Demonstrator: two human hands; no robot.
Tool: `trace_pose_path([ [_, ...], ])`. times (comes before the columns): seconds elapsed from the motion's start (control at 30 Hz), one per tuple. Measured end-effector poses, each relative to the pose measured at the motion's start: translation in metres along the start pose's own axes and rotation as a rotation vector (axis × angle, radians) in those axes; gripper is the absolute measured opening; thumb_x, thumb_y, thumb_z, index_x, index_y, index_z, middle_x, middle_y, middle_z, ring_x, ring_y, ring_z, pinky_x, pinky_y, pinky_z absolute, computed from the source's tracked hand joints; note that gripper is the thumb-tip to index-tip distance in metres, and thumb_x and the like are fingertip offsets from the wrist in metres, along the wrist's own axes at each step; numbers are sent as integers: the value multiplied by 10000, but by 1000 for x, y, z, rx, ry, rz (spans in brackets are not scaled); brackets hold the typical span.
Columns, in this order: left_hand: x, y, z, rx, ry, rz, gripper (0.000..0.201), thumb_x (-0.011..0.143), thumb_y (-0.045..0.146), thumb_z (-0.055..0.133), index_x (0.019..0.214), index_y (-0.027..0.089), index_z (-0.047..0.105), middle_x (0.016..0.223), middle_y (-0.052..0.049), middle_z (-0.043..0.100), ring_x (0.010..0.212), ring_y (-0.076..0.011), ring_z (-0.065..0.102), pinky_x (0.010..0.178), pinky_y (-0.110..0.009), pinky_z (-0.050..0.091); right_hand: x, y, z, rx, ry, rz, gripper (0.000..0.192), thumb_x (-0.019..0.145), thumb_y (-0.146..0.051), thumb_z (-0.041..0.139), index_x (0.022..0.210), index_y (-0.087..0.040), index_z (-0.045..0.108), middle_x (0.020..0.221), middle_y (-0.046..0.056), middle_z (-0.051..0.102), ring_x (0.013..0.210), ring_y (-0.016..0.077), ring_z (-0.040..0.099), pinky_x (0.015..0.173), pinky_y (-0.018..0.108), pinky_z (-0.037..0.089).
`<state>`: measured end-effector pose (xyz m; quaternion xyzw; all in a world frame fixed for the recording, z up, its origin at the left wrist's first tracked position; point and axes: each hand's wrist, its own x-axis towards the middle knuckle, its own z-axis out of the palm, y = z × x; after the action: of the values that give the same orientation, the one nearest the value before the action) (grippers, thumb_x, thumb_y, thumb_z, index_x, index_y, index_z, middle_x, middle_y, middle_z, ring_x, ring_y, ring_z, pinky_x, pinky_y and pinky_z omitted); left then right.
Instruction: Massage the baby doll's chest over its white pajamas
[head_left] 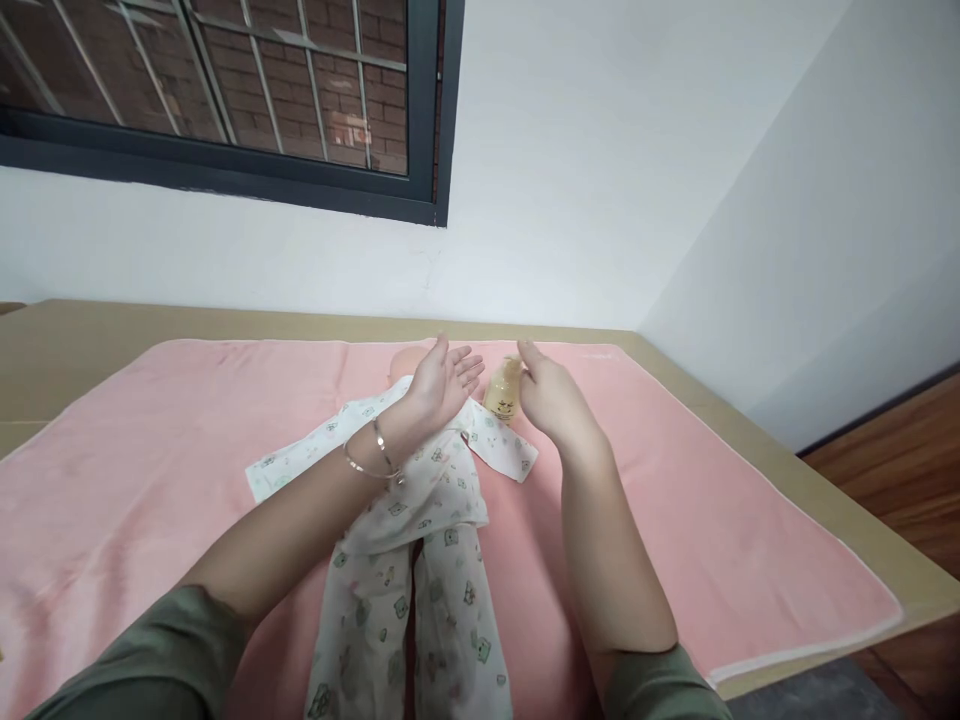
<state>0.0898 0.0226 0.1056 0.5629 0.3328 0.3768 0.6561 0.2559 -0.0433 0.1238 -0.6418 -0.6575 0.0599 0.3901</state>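
I saw a doll in white cloth pyjamas printed with small greenish figures [444,482] lying, sleeves spread, on a smooth pink fabric sheet [697,480]. The person's left hand [442,385] was above the doll's upper body, palm showing and fingers stretched out, slightly parted, while the right hand [556,400], thumb raised, was near the doll's sleeve on the person's right. By that sleeve, between the hands, was a rounded, translucent yellow bottle with dark markings [501,396], though I couldn't tell whether the right fingers were clamped on it.
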Motion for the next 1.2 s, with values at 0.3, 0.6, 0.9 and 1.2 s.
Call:
trace_pose_path([
  [0.3, 19, 7, 15, -794, -59, -254, 809, 1002, 590, 140, 1634, 88, 105, 1647, -229, 324, 1461, -274, 462, 1057, -414, 547, 15, -8, 27, -493, -173, 70, 587, 917, -91, 380, 1497, -35, 455, 1593, 185, 431, 1528, 278, 328, 1274, 546, 142],
  [0.6, -52, 24, -20, -1030, -45, -284, 785, 1007, 540, 346, 1623, 79, 191, 1610, -240, 391, 1491, -284, 408, 1064, -366, 545, 14, -26, 33, -764, -231, 54, 556, 967, -121, 334, 1511, -57, 427, 1591, 187, 437, 1496, 264, 376, 1252, 479, 160],
  [0.9, -88, 51, -62, -1129, -17, -90, 717, 1011, 500, 330, 1629, 154, 215, 1597, -185, 441, 1442, -269, 485, 1082, -393, 530, 32, -49, 42, -818, -273, 208, 451, 922, -123, 374, 1304, -70, 607, 1396, 222, 604, 1366, 276, 513, 1192, 459, 248],
  [1.2, -108, 65, -60, -1042, 3, -167, 686, 1012, 465, 333, 1605, 123, 288, 1563, -197, 484, 1441, -260, 487, 1173, -383, 437, 32, -49, 52, -792, -235, 213, 474, 1013, -205, 270, 1344, -39, 566, 1461, 255, 539, 1443, 313, 428, 1218, 573, 187],
])
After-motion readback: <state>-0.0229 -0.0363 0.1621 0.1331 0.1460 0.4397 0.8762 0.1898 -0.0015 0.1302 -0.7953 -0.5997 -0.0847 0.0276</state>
